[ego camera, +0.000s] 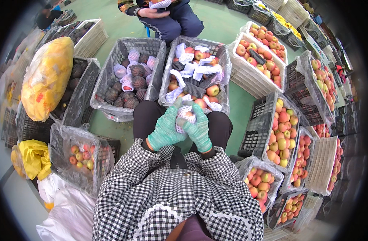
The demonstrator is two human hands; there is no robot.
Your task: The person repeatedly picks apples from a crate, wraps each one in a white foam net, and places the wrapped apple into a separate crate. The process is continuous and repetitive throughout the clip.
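Observation:
Both my hands wear green knitted gloves and meet above my lap. Between them is an apple in a white foam net sleeve (pixel 181 120), part of its skin showing through the top. My left hand (pixel 166 128) grips it from the left side, and my right hand (pixel 199 128) wraps it from the right. Just beyond stands a lined crate of apples (pixel 227 64), with loose white and dark grey foam net sleeves (pixel 194 87) strewn over the fruit. Left of it, another lined crate (pixel 98 90) holds apples in dark and pinkish-white nets (pixel 132 81).
Opposite me sits a person (pixel 168 18) with a netted thing in hand. Crates of bare apples (pixel 282 132) crowd my right. On my left are a bulging yellow plastic bag (pixel 48 78), a lined crate with a few apples (pixel 81 156) and a yellow cloth or bag (pixel 35 159).

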